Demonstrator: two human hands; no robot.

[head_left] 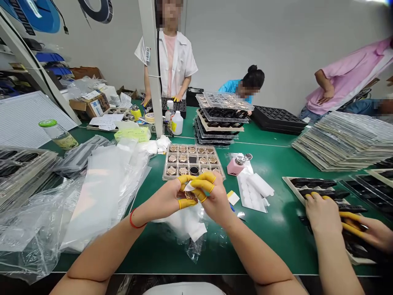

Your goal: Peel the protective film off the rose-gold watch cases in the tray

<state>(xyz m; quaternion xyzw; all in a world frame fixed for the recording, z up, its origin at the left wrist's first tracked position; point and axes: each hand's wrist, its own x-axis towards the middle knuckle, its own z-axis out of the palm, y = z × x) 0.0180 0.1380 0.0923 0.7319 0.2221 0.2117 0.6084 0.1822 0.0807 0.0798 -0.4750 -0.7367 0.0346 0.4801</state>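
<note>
My left hand (167,198) and my right hand (213,194) meet over the green table (276,229), fingertips in yellow finger cots. Together they pinch a small gold-coloured round part (190,196), with a bit of white cloth pressed on it by my right fingers. A red string circles my left wrist. Just beyond my hands lies a clear tray (193,160) holding several gold round parts and one dark one. A pink pump bottle (236,165) stands right of the tray, beside white wipes (254,188).
Clear plastic bags (92,192) pile at the left. A co-worker's hands (325,213) in yellow cots handle black parts on trays at the right. Stacked trays (219,119) and sheets (346,139) lie further back. Three other people stand or sit behind the table.
</note>
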